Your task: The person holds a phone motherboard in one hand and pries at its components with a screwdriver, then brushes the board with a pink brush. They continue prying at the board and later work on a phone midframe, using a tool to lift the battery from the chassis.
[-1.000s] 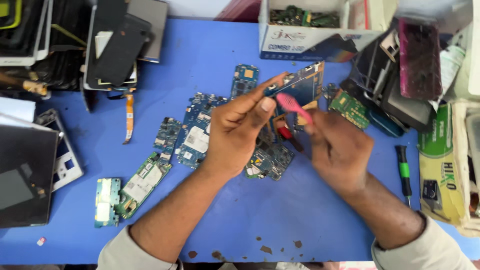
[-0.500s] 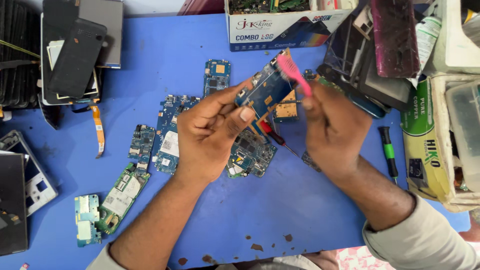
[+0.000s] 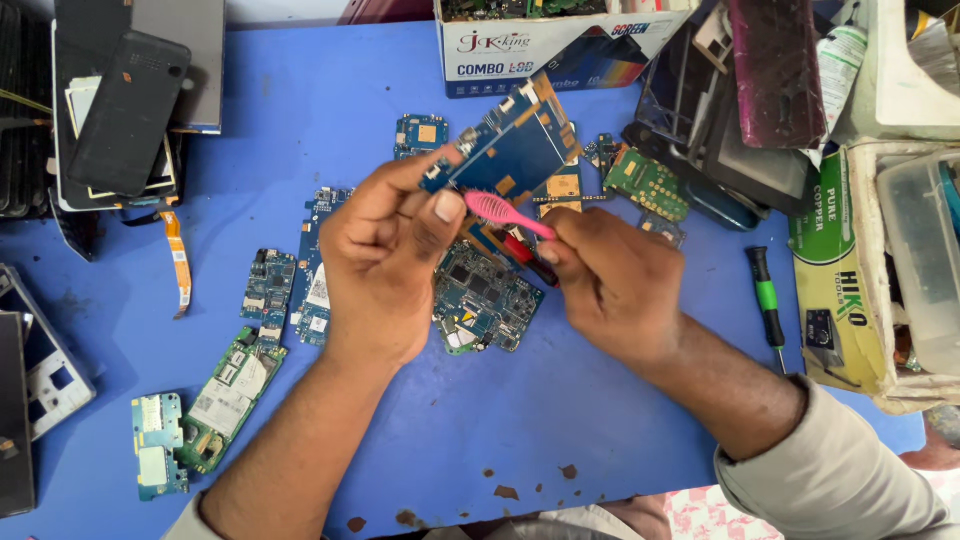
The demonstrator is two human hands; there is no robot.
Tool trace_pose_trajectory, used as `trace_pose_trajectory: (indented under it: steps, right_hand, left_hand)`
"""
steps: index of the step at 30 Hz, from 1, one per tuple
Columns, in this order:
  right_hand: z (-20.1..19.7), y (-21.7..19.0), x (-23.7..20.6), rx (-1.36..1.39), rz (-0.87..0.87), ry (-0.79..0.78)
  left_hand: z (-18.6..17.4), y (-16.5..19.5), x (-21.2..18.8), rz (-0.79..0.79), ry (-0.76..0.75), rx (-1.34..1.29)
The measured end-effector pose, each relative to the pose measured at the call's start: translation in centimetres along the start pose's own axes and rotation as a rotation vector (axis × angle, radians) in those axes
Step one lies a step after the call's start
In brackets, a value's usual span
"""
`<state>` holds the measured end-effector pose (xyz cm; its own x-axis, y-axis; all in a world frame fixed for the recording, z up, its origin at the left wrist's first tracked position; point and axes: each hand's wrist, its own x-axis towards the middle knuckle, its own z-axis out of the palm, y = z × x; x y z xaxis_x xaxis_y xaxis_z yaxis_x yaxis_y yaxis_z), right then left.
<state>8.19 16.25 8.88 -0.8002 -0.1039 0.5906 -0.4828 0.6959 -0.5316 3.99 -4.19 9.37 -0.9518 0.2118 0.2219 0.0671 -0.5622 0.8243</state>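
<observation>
Fingers of my left hand (image 3: 385, 250) are pinched together on a blue rectangular circuit board (image 3: 510, 150), held above the blue surface (image 3: 300, 100), its long axis slanting up to the right. My right hand (image 3: 615, 280) is clamped on one pink plastic brush (image 3: 505, 213), its head pointing left against the board. One green-handled screwdriver (image 3: 768, 305) lies to the right.
</observation>
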Motion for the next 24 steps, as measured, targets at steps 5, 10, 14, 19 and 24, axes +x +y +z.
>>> trace_pose_trajectory:
  steps: [5,10,14,19,24]
  right_hand:
    - [-0.4,0.8,0.2,-0.03,0.135,0.057]
    - [0.2,-0.1,0.5,-0.02,-0.027,-0.031]
    - [0.0,0.0,0.8,-0.051,0.074,0.008]
    - [0.1,1.3,-0.8,-0.003,-0.012,-0.027]
    - [-0.1,1.4,-0.5,0.029,0.01,0.019]
  left_hand:
    - [-0.7,-0.5,-0.1,-0.064,0.048,-0.147]
    - [-0.9,-0.4,0.4,-0.067,0.072,-0.171]
    - [-0.7,-0.1,0.7,-0.067,0.075,-0.203]
    - [-1.4,-0.9,0.0,-0.071,0.091,-0.174]
    - [-1.8,-1.9,-1.4,0.05,0.046,0.012]
